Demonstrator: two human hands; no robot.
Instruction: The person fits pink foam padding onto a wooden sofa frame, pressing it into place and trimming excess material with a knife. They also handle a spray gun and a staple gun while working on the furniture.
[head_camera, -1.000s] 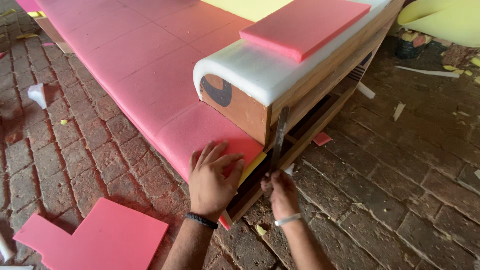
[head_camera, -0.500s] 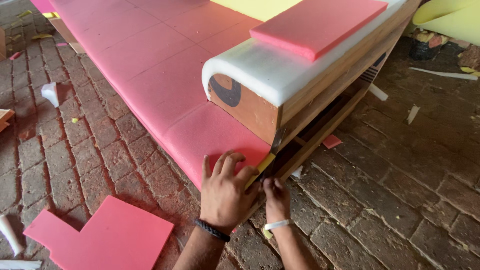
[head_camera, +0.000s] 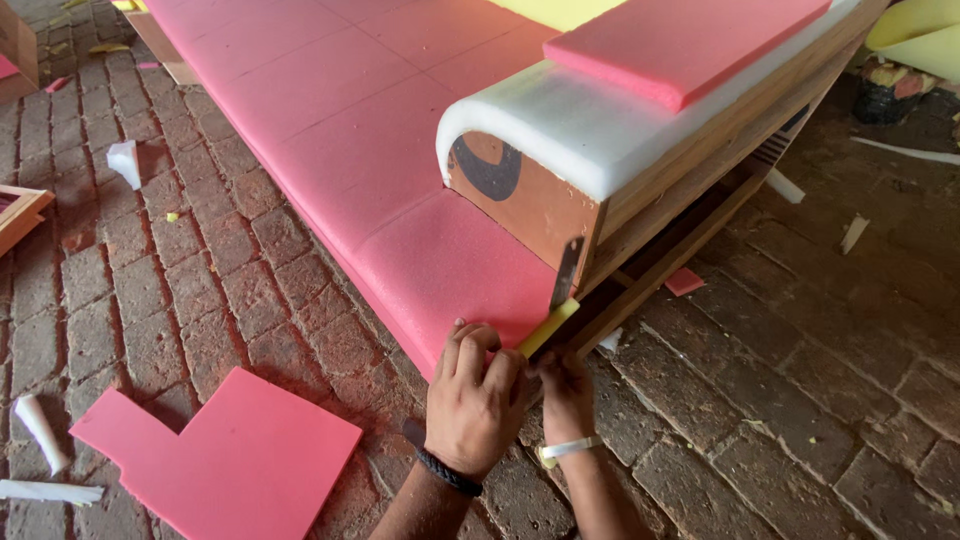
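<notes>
The left hand (head_camera: 478, 400), spread flat on the pink foam (head_camera: 440, 270) a second ago, has curled into a loose fist at the near corner. The right hand (head_camera: 566, 392) has closed up beside it, touching. The yellow knife (head_camera: 547, 327) now shows between them.

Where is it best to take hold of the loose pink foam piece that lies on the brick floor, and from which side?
Take the loose pink foam piece at its right edge, nearest the left hand. It lies flat on the brick floor, so a thumb-over, fingers-under pinch there should probably lift it. Its notched left corner looks weaker.
</notes>
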